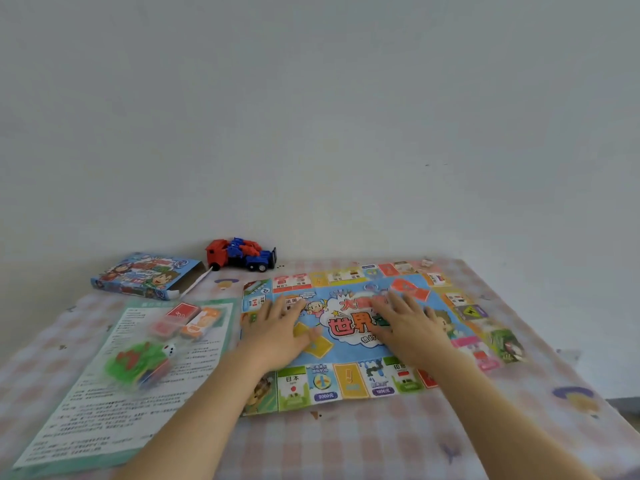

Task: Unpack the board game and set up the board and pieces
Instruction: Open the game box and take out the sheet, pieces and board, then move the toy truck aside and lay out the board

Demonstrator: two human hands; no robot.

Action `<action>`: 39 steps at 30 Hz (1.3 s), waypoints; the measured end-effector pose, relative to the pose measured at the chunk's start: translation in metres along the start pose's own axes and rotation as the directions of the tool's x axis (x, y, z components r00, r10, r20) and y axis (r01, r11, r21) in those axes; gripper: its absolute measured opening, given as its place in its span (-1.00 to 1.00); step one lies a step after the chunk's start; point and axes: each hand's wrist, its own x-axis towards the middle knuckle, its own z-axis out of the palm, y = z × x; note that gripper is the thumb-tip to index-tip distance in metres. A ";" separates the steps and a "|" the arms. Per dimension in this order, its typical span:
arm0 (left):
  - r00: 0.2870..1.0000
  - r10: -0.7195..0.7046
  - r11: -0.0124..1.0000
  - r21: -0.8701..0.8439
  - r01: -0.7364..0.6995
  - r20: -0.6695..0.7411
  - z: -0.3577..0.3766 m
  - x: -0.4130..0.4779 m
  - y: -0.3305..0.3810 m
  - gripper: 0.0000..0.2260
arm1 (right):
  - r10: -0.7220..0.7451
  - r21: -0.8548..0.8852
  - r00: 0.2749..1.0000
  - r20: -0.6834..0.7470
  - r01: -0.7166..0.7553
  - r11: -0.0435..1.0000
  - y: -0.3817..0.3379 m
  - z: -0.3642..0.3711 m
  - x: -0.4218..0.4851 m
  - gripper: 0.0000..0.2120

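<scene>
a red and blue toy truck (pixel 241 254) is sitting by the wall, with the open game box (pixel 145 275) lying to its left. a rules sheet (pixel 114 393) is carrying a clear bag of green pieces (pixel 140 363) and 2 card packs (pixel 185 318). the paper game board (pixel 363 341) is lying unfolded on the checked tablecloth (pixel 381 445). the left hand (pixel 282 329) and right hand (pixel 408 323) are pressing flat on it, fingers spread.

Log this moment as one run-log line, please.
step: flattening board | left hand: flat on colourful paper game board | right hand: flat on board | bagged plastic pieces: unopened on printed instruction sheet
</scene>
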 end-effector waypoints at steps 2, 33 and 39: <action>1.000 0.003 0.998 0.059 -0.004 0.012 0.005 0.003 -0.003 -0.31 | 0.048 -0.002 0.994 0.096 -0.048 0.999 0.007 0.011 0.001 -0.47; 0.905 -0.126 0.991 -0.008 0.135 -0.405 -0.083 0.025 -0.189 -0.44 | -0.307 0.092 0.952 -0.026 0.308 0.947 -0.151 -0.027 0.099 -0.55; 0.915 -0.169 0.976 0.069 0.207 -0.366 -0.089 0.034 -0.245 -0.35 | -0.282 0.116 0.958 -0.057 0.287 0.951 -0.186 -0.021 0.146 -0.48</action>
